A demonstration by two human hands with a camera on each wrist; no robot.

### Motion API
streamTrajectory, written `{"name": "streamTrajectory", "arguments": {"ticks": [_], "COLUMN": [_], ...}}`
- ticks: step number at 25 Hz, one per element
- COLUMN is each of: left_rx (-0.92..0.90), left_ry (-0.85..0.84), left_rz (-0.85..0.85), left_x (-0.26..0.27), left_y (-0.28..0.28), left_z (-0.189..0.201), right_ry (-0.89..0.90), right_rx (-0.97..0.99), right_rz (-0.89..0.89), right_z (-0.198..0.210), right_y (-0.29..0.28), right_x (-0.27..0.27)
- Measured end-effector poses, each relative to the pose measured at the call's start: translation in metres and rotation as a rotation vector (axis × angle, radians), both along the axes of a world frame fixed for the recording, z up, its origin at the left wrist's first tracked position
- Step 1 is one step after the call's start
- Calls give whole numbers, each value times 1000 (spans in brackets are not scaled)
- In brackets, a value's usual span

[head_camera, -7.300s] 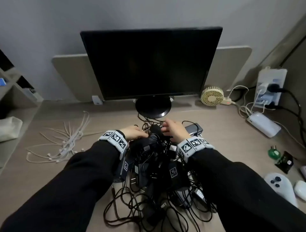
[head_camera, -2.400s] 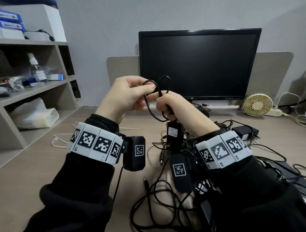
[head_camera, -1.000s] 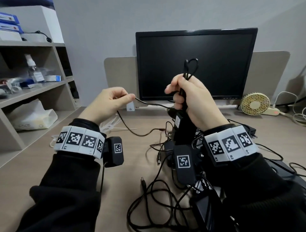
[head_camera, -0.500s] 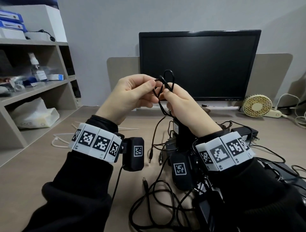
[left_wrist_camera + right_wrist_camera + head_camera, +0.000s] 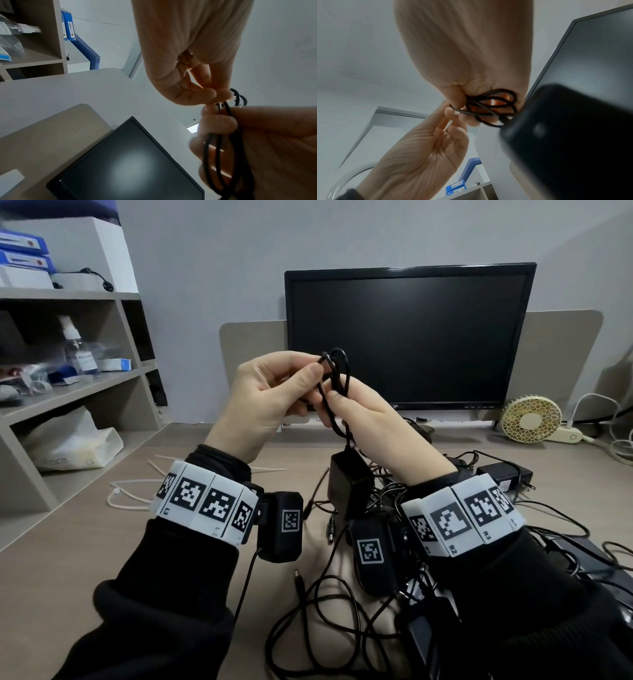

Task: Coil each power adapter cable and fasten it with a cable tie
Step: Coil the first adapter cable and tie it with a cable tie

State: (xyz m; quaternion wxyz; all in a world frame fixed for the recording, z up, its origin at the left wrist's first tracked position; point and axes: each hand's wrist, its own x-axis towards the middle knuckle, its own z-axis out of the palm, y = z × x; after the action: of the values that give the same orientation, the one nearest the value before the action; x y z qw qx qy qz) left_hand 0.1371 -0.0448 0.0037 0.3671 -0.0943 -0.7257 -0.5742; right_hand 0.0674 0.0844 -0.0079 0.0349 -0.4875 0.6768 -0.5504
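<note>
I hold one black power adapter cable (image 5: pixel 337 378) in the air in front of the monitor. My right hand (image 5: pixel 356 409) grips several folded loops of it (image 5: pixel 223 155), and the black adapter block (image 5: pixel 349 479) hangs below that hand (image 5: pixel 570 135). My left hand (image 5: pixel 274 392) pinches the top of the loops (image 5: pixel 221 104) between thumb and forefinger. White cable ties (image 5: pixel 130 491) lie on the desk to the left. A tangle of other black adapters and cables (image 5: pixel 342 604) covers the desk beneath my wrists.
A black monitor (image 5: pixel 407 337) stands behind my hands. Shelves (image 5: pixel 68 378) with a bottle and boxes rise at the left. A small cream fan (image 5: pixel 531 419) and white cables sit at the right. More adapters (image 5: pixel 503 474) lie near the right forearm.
A second ago my left hand was pulling the cable out to the left. It has come back to the right hand with another loop, and the bundle has dropped slightly.
</note>
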Motion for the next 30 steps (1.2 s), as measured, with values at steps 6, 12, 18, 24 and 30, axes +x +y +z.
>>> {"name": "streamTrajectory", "arguments": {"ticks": [6,12,18,24,30], "left_rx": [12,25,40,328,196], "left_ry": [45,-434,-686,-669,-767], "left_rz": [53,-195,-512,-617,-761], "left_x": [-2,-14,-24,-31,-26], "left_y": [0,11,22,27,28], "left_z": [-1,-14,-34,-45,-47], "right_ry": [-199,-485,-721,-769,-711], "right_rx": [-26,-386,-562,-484,-348], "right_rz": [191,253,383,587,631], "right_z": [1,3,12,17,18], "right_y": [-1,0,16,23,19], "right_x": [10,-1,-15,-10,4]}}
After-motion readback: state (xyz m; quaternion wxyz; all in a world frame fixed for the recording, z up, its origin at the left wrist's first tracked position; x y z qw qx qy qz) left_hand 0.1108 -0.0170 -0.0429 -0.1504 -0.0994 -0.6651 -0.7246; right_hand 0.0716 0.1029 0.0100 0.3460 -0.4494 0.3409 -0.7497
